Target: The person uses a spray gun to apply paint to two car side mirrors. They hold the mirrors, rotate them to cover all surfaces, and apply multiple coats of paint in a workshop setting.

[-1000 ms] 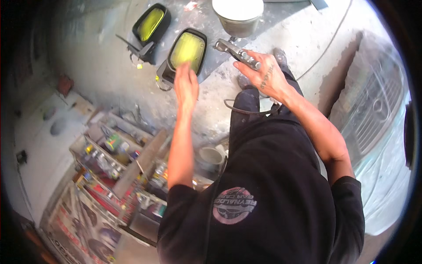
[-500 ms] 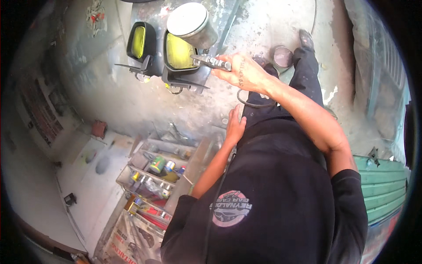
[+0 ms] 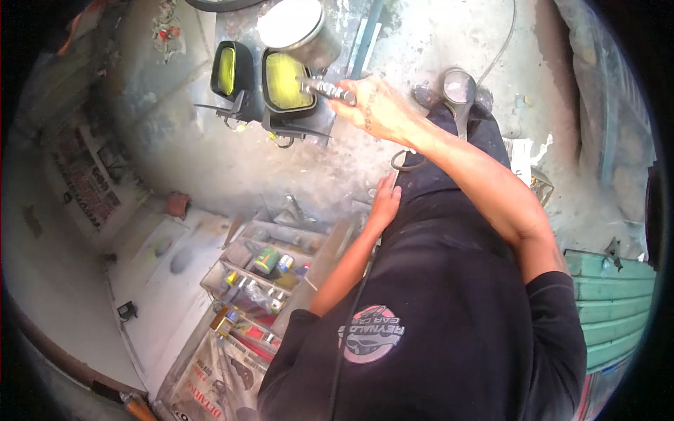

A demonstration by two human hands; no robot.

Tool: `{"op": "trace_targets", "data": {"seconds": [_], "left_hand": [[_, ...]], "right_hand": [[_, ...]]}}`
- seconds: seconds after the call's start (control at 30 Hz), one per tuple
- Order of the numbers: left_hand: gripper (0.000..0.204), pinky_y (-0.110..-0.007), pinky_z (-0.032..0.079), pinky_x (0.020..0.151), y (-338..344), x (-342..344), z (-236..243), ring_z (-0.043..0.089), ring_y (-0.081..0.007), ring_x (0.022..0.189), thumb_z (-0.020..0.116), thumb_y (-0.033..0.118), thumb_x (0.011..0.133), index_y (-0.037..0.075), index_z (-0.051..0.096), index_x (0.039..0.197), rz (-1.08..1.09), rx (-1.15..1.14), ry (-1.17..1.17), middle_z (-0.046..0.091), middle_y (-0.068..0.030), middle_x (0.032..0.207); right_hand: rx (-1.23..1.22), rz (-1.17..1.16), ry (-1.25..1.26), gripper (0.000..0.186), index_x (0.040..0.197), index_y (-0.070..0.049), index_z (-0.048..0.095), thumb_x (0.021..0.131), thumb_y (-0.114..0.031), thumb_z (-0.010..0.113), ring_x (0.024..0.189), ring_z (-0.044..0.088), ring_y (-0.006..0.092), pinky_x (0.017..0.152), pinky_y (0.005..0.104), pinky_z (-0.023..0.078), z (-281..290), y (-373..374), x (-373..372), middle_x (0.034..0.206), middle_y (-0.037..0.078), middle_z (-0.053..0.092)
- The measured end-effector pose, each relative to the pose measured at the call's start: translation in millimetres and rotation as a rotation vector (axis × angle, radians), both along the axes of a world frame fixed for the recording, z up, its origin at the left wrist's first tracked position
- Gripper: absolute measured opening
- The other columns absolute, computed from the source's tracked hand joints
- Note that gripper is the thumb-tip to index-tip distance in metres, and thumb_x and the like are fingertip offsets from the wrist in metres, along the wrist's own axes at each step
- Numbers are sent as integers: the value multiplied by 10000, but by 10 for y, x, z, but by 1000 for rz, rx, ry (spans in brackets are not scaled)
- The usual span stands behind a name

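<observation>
My right hand [image 3: 379, 112] is wrapped round a silver metal spray gun [image 3: 330, 90], its tip over the yellow face of a black car side mirror [image 3: 284, 81]. A second black and yellow mirror [image 3: 226, 70] stands to its left. Just behind the nearer mirror is a metal can with a white lid [image 3: 291, 24]. A dark hose [image 3: 408, 165] loops below my right wrist. My left hand [image 3: 385, 203] lies by my left thigh, fingers stretched out, beside that loop.
An organizer [image 3: 253, 277] of cans and bottles sits at lower left by a whitish board [image 3: 161, 281]. A small cylindrical container [image 3: 460, 88] is near my feet. A plastic-covered vehicle [image 3: 590, 84] lines the right, with green slatted panels [image 3: 604, 309] below it.
My left hand has dropped from the nearer mirror to my thigh. My right hand has swung left with the spray gun to that mirror. The view has shifted.
</observation>
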State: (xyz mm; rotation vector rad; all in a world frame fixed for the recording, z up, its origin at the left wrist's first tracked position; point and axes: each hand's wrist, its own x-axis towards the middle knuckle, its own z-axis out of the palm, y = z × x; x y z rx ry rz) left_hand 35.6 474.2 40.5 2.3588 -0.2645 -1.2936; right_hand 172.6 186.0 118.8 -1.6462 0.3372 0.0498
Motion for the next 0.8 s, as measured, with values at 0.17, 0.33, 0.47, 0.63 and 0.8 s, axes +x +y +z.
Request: {"op": "trace_targets", "data": {"seconds": [0.17,0.33,0.47,0.63,0.8], "left_hand": [[509,-425,365,1152,-173,-164,2,462,-410,1365,521,186,1000,-25,472,1460,-6,20,-3,483,-266,1457],[509,-418,362,1158,-233,-383,16,476,-404,1363,528,211,1005,-21,486,1456,115,1,5,516,-264,1443],[508,-404,373,1153,-257,-611,32,502,-392,1352,541,239,1008,-15,505,1447,171,42,9,550,-257,1425],[509,-400,385,1142,-320,-867,-108,521,-367,1350,561,267,1012,-15,524,1435,325,1,56,560,-251,1434],[538,-386,378,1145,-486,-1167,101,516,-324,1367,558,347,1035,-20,534,1427,533,-20,39,562,-239,1445]], "right_hand": [[11,133,-10,493,1188,58,682,922,-357,686,793,718,390,747,454,558,86,-124,-56,790,272,687],[-92,-79,-80,591,1254,74,645,925,-416,677,758,715,376,721,425,543,-189,-84,71,750,260,675],[-141,-142,-78,590,1260,71,640,935,-420,669,811,726,378,751,432,549,-162,-147,89,795,270,691],[-76,25,-34,577,1227,76,656,935,-421,663,842,732,370,771,432,547,-38,-162,-22,824,282,692],[2,336,-73,420,1079,26,706,920,-362,692,799,700,404,754,459,544,9,-215,-128,792,249,681]]}}
